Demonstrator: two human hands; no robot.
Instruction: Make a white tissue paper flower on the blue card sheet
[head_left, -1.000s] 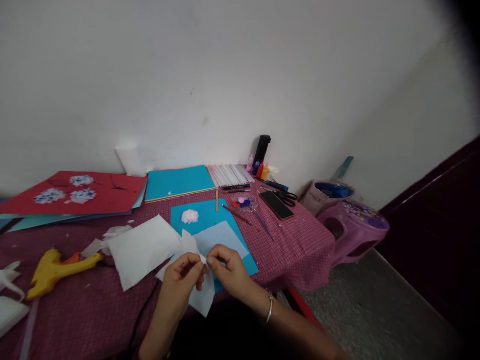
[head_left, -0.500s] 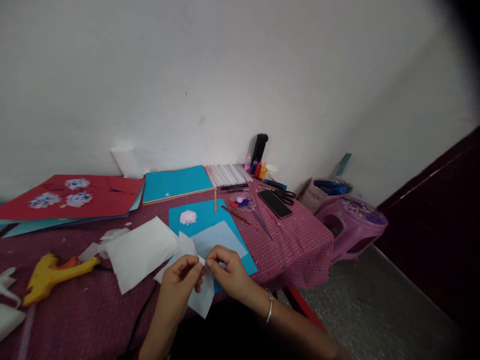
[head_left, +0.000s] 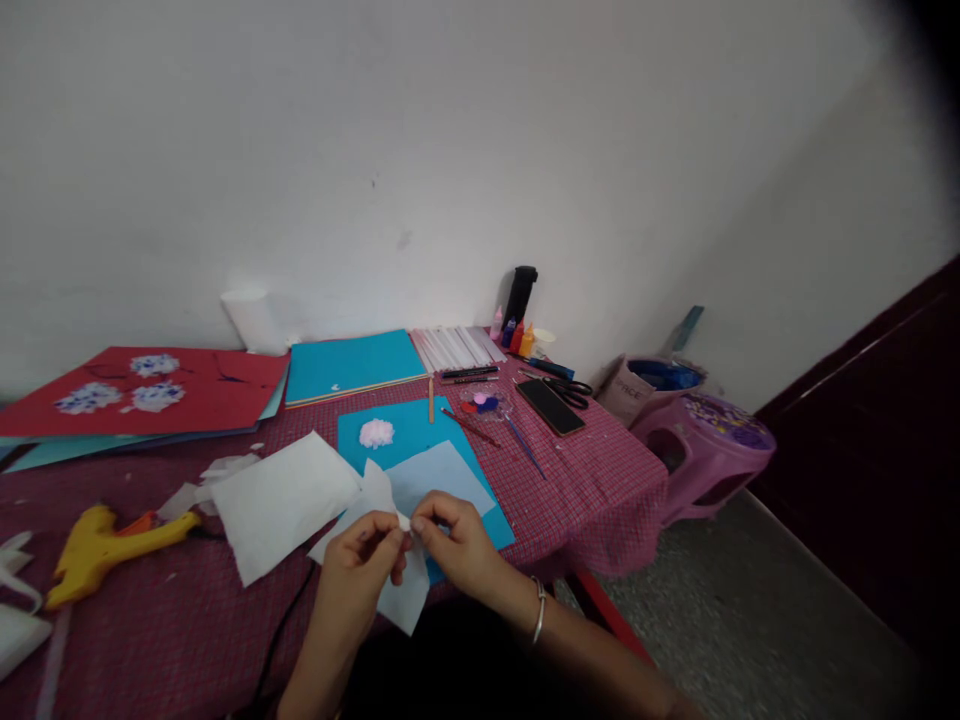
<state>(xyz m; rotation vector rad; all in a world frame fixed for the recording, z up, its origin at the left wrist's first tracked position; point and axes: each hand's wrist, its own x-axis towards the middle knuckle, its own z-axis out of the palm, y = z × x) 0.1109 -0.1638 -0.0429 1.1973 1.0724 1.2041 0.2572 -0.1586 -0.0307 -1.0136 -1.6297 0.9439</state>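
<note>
A sheet of thin white paper, perhaps tissue (head_left: 403, 597), is pinched between my two hands near the front edge of the table. My left hand (head_left: 369, 560) closes thumb and fingers on a gathered part of it. Right beside, my right hand (head_left: 454, 540) pinches the same gathered spot with its fingertips. Below them lies a blue sheet (head_left: 360, 408) bearing a pinkish-white crumpled paper tuft (head_left: 376, 433) and a pale paper sheet (head_left: 450, 475). To the left rests a white paper stack (head_left: 281, 510).
A yellow glue gun (head_left: 97, 555) lies at the left, below a red sheet (head_left: 225, 390) with white-blue tufts. Toward the right are a phone (head_left: 551, 407), scissors (head_left: 568, 390), brushes (head_left: 525, 447) and paint bottles (head_left: 517, 336). A pink stool (head_left: 705, 455) stands beyond the table's right edge.
Both hands stay almost in place, still pinching the paper. The paper's upper flap has shifted slightly up and to the right.
</note>
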